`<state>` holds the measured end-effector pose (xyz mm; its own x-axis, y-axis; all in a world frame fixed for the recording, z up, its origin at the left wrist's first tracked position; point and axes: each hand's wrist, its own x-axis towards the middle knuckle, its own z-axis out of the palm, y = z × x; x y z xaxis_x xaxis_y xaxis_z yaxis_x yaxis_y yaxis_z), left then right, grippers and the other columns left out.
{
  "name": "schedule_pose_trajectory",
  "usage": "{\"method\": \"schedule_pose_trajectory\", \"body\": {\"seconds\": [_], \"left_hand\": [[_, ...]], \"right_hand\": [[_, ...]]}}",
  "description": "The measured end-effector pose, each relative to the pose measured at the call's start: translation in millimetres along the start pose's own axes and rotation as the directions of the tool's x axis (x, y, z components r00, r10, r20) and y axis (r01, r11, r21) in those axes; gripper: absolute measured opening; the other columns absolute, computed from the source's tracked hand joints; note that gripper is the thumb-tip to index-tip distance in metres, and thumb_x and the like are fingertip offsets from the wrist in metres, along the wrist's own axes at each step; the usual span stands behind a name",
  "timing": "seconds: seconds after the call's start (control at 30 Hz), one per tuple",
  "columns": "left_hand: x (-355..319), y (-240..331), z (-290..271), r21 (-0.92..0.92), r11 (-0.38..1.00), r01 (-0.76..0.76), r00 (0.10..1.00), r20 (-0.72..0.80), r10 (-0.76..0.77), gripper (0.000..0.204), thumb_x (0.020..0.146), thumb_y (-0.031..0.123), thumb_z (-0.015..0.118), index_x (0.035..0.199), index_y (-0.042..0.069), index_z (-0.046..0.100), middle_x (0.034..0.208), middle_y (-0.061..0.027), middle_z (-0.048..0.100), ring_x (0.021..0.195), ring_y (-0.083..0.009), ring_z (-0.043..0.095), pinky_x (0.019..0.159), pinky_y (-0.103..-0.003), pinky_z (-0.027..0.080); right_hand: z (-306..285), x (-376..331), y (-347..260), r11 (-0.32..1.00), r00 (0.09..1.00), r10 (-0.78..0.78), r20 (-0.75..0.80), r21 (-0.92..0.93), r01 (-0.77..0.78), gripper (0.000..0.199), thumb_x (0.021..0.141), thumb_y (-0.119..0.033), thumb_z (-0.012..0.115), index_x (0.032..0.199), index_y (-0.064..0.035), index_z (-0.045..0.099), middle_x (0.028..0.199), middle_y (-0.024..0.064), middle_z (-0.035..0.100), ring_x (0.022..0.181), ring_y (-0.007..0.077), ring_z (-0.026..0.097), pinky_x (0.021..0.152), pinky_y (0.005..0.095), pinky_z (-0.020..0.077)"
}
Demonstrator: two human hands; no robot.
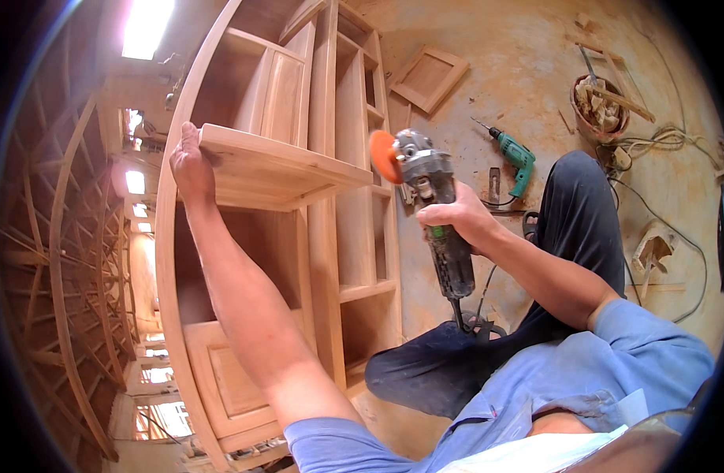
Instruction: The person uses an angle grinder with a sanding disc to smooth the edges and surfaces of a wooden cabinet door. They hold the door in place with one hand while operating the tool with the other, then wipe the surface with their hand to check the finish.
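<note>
My right hand [462, 214] is wrapped round the body of an angle grinder [429, 177], held up in front of my knees. An orange sanding disc [385, 157] at its head faces left, close to the free edge of a wooden cabinet door. That door [275, 162] stands swung out from a pale wooden cabinet [321, 236]. At the door's far left corner, my left hand [191, 162] grips its edge, fingers closed over it. The grinder's cord runs down toward my foot.
On the floor to the right lie a green drill [516, 158] and a loose wooden panel [430, 77]. Farther off stands a bucket of scraps [601, 106] beside tangled cables [653, 140]. Shelves and a closed lower door [234, 377] belong to the cabinet.
</note>
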<state>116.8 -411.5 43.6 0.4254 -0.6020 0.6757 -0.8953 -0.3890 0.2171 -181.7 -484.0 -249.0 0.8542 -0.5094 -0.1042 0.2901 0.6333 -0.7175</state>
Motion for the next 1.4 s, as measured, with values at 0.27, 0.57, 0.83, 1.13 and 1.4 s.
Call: {"method": "schedule_pose_trajectory", "body": {"seconds": [0.27, 0.57, 0.83, 1.13, 1.4], "left_hand": [[10.2, 8.1, 19.8, -0.034, 0.998, 0.059, 0.998, 0.022, -0.058, 0.06, 0.111, 0.039, 0.04, 0.101, -0.012, 0.071, 0.096, -0.0195, 0.073, 0.088, -0.0278, 0.063, 0.087, -0.04, 0.047], [16.2, -2.2, 16.5, -0.051, 0.991, 0.124, 0.991, 0.058, -0.121, 0.058, 0.111, 0.039, 0.043, 0.108, -0.013, 0.069, 0.1, -0.0192, 0.073, 0.092, -0.026, 0.064, 0.088, -0.039, 0.047], [18.3, -0.2, 16.6, -0.01, 0.996, 0.09, 0.994, 0.057, -0.089, 0.057, 0.111, 0.037, 0.042, 0.109, -0.014, 0.068, 0.102, -0.0196, 0.072, 0.091, -0.0263, 0.062, 0.09, -0.038, 0.048], [21.8, -3.2, 13.9, 0.019, 0.999, 0.027, 0.996, 0.079, -0.029, 0.057, 0.111, 0.037, 0.041, 0.117, -0.013, 0.067, 0.112, -0.0225, 0.072, 0.104, -0.0281, 0.064, 0.098, -0.038, 0.046], [23.5, -22.7, 5.8, -0.092, 0.976, 0.198, 0.957, 0.233, -0.172, 0.06, 0.111, 0.037, 0.041, 0.139, -0.015, 0.052, 0.138, -0.0261, 0.061, 0.129, -0.0309, 0.057, 0.113, -0.037, 0.039]], "right_hand": [[21.5, 50.0, -13.2, 0.999, 0.991, -0.036, 0.128, 0.027, 0.033, 0.043, 0.075, -0.018, 0.078, 0.109, -0.003, 0.056, 0.083, 0.0021, 0.055, 0.069, 0.013, 0.058, 0.061, 0.0313, 0.0503], [73.2, 82.2, -44.8, 0.993, 0.965, -0.12, 0.233, 0.009, 0.121, 0.047, 0.073, -0.023, 0.084, 0.106, -0.0013, 0.059, 0.09, 0.0053, 0.063, 0.082, 0.0144, 0.061, 0.074, 0.0327, 0.0523], [42.9, 67.7, -16.7, 0.991, 0.978, -0.014, 0.208, -0.13, 0.042, 0.055, 0.074, -0.018, 0.082, 0.117, 0.0007, 0.055, 0.095, 0.0043, 0.059, 0.079, 0.013, 0.061, 0.075, 0.031, 0.0532], [31.7, 60.8, -3.9, 0.993, 0.979, -0.033, 0.201, -0.108, 0.056, 0.053, 0.072, -0.02, 0.078, 0.118, -0.0018, 0.059, 0.088, 0.0036, 0.057, 0.076, 0.0154, 0.059, 0.07, 0.0332, 0.052], [72.1, 67.5, -33.5, 0.978, 0.971, -0.14, 0.192, -0.126, 0.166, 0.057, 0.066, -0.023, 0.081, 0.112, 0.0007, 0.058, 0.089, 0.0091, 0.063, 0.081, 0.0185, 0.062, 0.074, 0.0349, 0.0536]]}}
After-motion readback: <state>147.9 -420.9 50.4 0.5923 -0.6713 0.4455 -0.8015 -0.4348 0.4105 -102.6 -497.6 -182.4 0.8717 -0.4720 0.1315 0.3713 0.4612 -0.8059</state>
